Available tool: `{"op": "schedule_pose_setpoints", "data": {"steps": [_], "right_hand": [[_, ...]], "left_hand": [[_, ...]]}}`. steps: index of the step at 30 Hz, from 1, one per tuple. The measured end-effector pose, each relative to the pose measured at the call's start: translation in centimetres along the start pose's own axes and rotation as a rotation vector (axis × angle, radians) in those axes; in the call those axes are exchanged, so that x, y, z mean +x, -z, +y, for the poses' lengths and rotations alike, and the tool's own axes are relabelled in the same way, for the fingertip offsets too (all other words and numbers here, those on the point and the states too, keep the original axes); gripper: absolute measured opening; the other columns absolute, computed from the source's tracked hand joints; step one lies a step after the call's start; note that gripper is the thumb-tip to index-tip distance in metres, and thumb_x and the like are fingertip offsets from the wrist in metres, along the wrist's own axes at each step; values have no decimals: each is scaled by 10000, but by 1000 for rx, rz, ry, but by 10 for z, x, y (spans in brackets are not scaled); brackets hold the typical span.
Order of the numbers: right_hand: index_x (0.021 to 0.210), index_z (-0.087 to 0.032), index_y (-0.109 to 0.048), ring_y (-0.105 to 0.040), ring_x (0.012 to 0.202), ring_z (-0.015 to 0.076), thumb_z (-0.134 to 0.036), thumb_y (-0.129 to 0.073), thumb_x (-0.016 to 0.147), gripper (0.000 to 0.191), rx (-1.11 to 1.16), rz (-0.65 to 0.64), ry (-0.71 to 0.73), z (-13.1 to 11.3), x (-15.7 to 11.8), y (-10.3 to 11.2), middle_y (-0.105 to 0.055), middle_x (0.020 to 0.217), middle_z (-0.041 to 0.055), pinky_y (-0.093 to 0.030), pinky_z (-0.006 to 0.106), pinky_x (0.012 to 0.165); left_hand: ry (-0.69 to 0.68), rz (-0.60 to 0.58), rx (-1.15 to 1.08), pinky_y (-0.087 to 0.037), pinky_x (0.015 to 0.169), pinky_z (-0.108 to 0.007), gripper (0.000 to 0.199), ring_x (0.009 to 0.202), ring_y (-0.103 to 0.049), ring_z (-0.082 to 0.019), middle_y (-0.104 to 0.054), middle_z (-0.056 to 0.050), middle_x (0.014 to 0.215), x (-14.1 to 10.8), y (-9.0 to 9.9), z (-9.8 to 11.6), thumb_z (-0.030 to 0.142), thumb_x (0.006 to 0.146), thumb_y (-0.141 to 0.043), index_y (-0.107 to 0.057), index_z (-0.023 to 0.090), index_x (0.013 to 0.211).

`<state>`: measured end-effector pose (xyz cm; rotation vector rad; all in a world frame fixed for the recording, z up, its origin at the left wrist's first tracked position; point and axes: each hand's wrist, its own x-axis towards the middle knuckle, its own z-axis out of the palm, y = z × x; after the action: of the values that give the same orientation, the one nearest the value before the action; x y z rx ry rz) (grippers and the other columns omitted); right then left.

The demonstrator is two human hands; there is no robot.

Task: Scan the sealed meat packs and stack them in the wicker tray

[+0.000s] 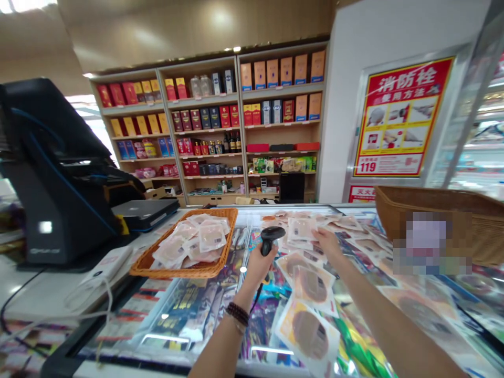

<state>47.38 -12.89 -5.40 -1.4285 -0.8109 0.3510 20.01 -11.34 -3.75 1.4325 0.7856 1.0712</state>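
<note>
My left hand (258, 266) is closed around the grip of a black handheld barcode scanner (271, 239), whose head points up and away from me. A dark bead bracelet (237, 314) circles that wrist. My right hand (327, 244) pinches the edge of a clear packet of sliced meat (302, 229), holding it up over the freezer. Several similar packets (309, 336) lie scattered on the glass top of the freezer chest (169, 315) below my hands. More packets (208, 238) fill a shallow wicker tray (189, 274) left of my left hand.
A black checkout terminal (47, 178) and a laptop (145, 212) stand on the white counter (39, 294) at left. A large wicker basket (437, 202) sits at right, partly blurred. Shelves of boxed goods and bottles (205, 126) stand behind, beside a red-and-yellow fire hydrant poster (403, 118).
</note>
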Motion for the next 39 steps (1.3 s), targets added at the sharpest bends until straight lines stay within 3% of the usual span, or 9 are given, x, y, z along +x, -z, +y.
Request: {"op": "schedule_pose_setpoints", "data": {"steps": [4,7,11,14,21,34,39], "right_hand": [[652,-246,-691,-707,803,254,-463,-720,821,276,-309,55,163,7,-14,-37,-738,817,73,-585,384,820],[768,-240,-731,-704,910,279,-514,-643,877,308,-355,115,270,10,-17,-48,-778,997,117,-562,415,911],[854,-256,-687,-710,880,296,-660,-554,924,431,-228,66,237,9,-15,-49,-777,872,89,-565,428,897],[862,-269,-645,-741,909,295,-735,-586,891,471,-97,57,179,8,-14,-49,-793,906,85,-588,414,879],[907,-273,-632,-790,910,303,-708,-717,839,448,125,10,63,7,-18,-50,-811,927,78,-654,405,792],[932,-275,-648,-787,832,304,-712,-689,828,451,115,40,52,4,-22,-49,-782,853,72,-648,404,736],[908,-272,-644,-788,822,301,-652,-668,827,390,44,52,61,9,-16,-48,-777,814,64,-647,403,734]], "left_hand": [[21,38,10,-557,476,-283,457,396,-499,-117,-518,78,528,-2,5,-4,577,733,-863,-610,217,856],[26,36,11,-565,486,-298,445,392,-485,-123,-507,82,503,-2,8,-5,578,754,-845,-610,221,877],[25,37,25,-518,457,-277,435,384,-484,-129,-486,80,476,0,12,-6,587,759,-842,-606,231,840],[34,30,-3,-536,474,-284,445,383,-484,-124,-488,85,480,-1,12,-5,593,743,-852,-603,236,837],[40,-27,-1,-507,448,-256,462,388,-474,-104,-524,71,520,-8,6,1,581,719,-874,-610,220,833],[28,-31,0,-510,445,-258,444,390,-472,-99,-518,71,539,-9,6,1,540,725,-895,-633,202,844],[22,-7,-27,-566,489,-279,417,404,-484,-103,-511,78,543,-8,8,8,512,742,-891,-636,206,867]]}}
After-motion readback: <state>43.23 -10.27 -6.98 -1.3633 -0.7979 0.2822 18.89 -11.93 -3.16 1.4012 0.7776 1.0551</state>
